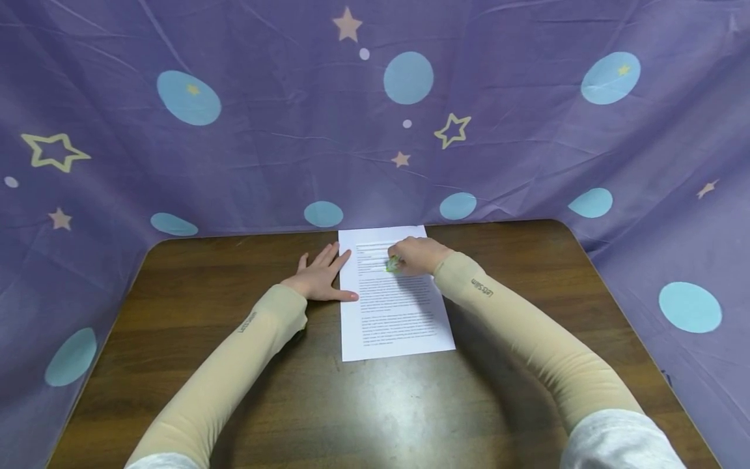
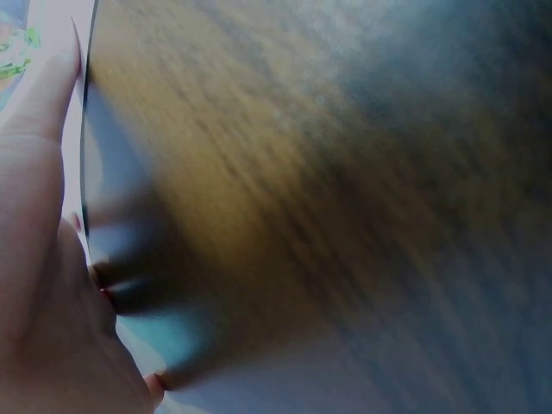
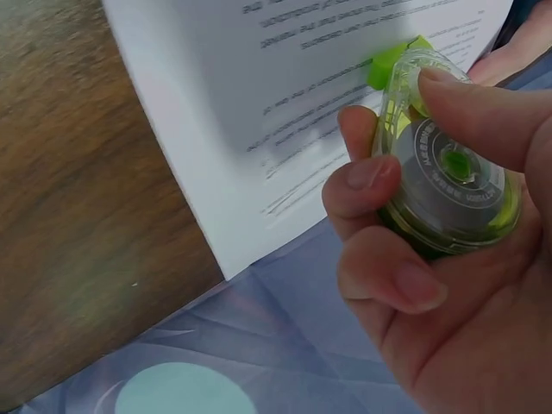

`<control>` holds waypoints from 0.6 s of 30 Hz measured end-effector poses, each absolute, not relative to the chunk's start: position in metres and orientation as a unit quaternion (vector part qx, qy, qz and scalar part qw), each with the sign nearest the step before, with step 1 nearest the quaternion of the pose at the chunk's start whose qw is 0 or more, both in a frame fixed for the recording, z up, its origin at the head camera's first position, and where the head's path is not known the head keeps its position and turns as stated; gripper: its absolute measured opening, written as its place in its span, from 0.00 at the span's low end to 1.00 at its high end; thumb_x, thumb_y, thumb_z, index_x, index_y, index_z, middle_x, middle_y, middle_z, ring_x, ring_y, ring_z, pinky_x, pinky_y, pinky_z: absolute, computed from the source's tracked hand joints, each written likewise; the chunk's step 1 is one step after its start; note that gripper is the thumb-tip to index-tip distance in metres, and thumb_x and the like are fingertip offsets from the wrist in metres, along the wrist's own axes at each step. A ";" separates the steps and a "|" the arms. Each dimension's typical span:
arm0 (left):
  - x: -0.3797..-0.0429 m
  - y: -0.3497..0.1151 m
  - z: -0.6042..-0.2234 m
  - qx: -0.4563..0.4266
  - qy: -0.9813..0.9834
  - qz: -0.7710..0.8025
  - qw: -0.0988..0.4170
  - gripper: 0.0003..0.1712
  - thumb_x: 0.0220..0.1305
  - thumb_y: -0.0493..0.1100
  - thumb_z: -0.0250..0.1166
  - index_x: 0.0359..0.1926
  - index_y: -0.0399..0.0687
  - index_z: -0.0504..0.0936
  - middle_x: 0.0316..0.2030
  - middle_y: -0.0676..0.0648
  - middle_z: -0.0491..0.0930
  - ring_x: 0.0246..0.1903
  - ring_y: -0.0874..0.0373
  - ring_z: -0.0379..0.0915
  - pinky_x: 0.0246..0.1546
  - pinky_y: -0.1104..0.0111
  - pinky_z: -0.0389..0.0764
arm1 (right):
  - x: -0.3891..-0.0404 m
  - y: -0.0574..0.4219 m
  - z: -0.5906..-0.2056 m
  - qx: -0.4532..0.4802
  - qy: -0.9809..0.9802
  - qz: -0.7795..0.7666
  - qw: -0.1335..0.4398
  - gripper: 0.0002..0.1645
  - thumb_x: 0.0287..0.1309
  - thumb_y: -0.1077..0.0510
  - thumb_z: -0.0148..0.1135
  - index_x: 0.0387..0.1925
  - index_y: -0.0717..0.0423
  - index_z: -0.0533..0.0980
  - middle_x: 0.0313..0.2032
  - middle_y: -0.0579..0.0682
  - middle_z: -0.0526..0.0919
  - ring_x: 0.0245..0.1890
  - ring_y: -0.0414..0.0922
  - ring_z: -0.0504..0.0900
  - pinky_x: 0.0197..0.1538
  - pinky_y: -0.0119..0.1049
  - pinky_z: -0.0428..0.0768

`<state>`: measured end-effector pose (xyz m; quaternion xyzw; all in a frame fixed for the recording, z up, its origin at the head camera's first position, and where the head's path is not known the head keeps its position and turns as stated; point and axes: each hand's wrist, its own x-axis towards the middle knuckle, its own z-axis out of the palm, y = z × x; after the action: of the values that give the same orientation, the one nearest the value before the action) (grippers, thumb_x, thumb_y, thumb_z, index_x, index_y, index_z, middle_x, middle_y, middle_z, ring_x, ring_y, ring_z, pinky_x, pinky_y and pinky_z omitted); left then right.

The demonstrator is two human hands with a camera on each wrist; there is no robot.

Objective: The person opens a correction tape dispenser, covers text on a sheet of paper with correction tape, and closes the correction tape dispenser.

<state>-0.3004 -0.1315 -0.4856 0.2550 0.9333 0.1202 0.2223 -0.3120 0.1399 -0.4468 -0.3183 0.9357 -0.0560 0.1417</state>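
A printed sheet of paper (image 1: 404,352) lies on the table, its far edge close to the curtain. My right hand (image 1: 422,255) holds a clear and green correction tape (image 3: 461,185) over the upper lines of text. In the right wrist view, the thumb presses on its casing while the fingers curl round the other side, and its green tip end sits close over the print. With fingers spread, my left hand (image 1: 316,281) rests across the sheet's left edge, thumb and fingertips on the paper and the rest over the wood.
The brown wooden table (image 1: 281,404) has rounded far corners. A purple curtain (image 1: 263,150) with stars and blue dots hangs right behind it and along both sides. Beige sleeves (image 1: 527,339) cover both forearms.
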 end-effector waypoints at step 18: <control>-0.304 -0.134 -0.492 0.251 0.933 0.126 0.227 0.69 0.60 0.79 0.64 0.85 0.53 0.38 0.83 0.39 0.28 0.82 0.44 0.23 0.73 0.32 0.28 | -0.311 0.159 -0.446 -0.318 0.935 -0.066 0.143 0.05 0.64 0.65 0.64 0.33 0.53 0.78 0.28 0.45 0.78 0.28 0.43 0.71 0.30 0.39 0.73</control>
<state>-0.3036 -0.1337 -0.4915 0.2511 0.9326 0.1255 0.2270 -0.3110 0.1588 -0.4459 -0.3176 0.9350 -0.0659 0.1434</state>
